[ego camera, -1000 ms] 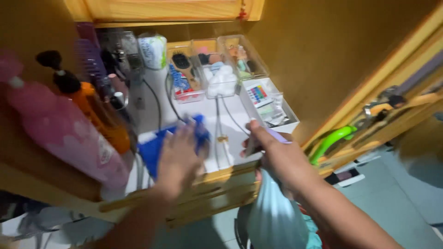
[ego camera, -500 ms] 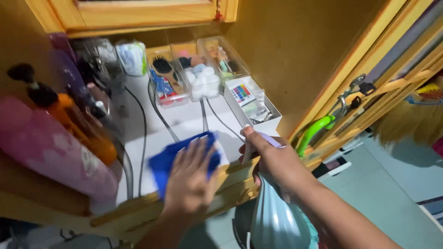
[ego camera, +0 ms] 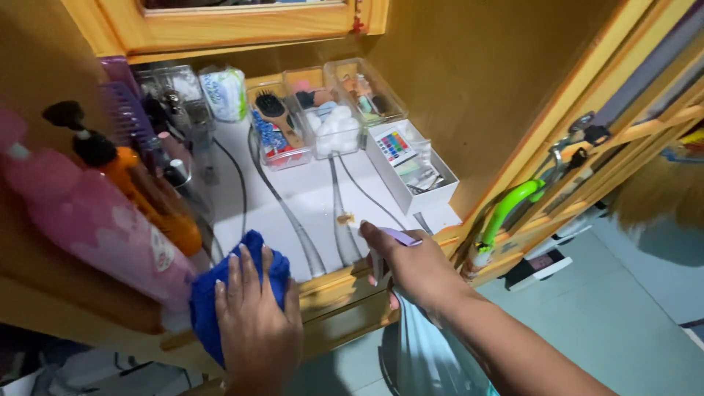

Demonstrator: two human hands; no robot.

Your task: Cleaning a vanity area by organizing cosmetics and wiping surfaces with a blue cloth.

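Observation:
My left hand [ego camera: 253,312] presses flat on a blue cloth [ego camera: 213,293] at the near left corner of a white shelf surface [ego camera: 304,194], by the wooden front edge. My right hand [ego camera: 407,264] is closed around a small lilac-topped spray bottle [ego camera: 396,238] at the shelf's front edge, its pale body hanging below the hand. A small brownish speck [ego camera: 345,218] lies on the white surface just beyond that hand.
A pink bottle [ego camera: 88,220] and an orange pump bottle [ego camera: 147,194] stand at left. Clear bins with a hairbrush [ego camera: 277,117] and cotton balls [ego camera: 337,132] sit at the back, a white box [ego camera: 414,172] at right. A green handle [ego camera: 510,209] hangs on the wooden frame.
My left hand slid the blue cloth from the middle of the shelf to the near left corner. My right hand with the bottle shifted slightly left and nearer.

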